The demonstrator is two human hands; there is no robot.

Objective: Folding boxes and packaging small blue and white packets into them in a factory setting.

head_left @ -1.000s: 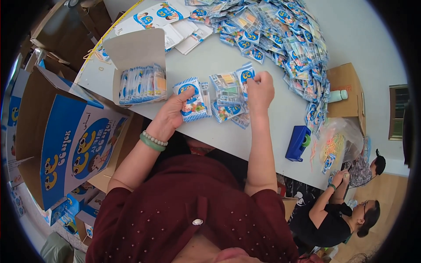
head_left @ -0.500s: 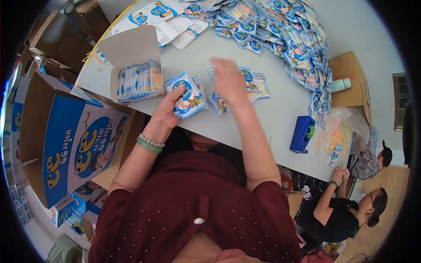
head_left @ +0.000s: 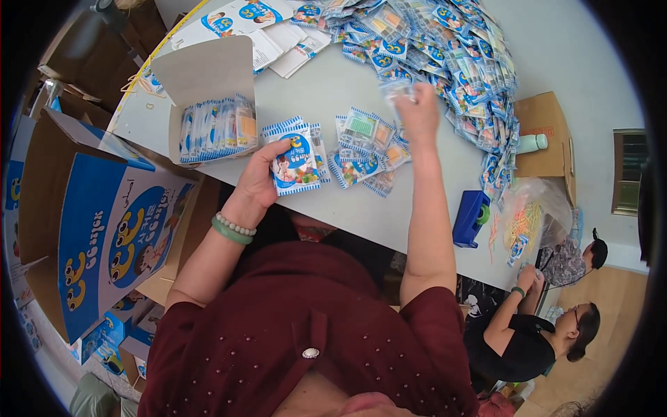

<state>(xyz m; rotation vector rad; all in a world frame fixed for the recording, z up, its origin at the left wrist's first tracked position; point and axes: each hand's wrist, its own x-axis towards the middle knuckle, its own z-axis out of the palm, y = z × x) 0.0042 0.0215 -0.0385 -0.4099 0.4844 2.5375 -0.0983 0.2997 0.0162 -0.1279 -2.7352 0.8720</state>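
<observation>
My left hand is closed round a few blue-and-white candy packets, thumb on top, their printed faces up. Out to the right, my right hand is blurred by motion; its fingers pinch one candy packet close to the big heap of packets. Between my hands, several loose packets overlap on the white table. Left of my left hand stands an open white carton, its lid raised, with a row of packets upright inside.
Flat printed cartons lie at the far left. On the right are a blue tape dispenser, a clear bag of coloured strips, a pale green bottle and a brown box. A large blue-and-white carton stands left; another person works at right.
My right hand has moved right and away from me, from the loose packets toward the heap. A packet with a green piece now shows on the loose pile. My left hand keeps its packets.
</observation>
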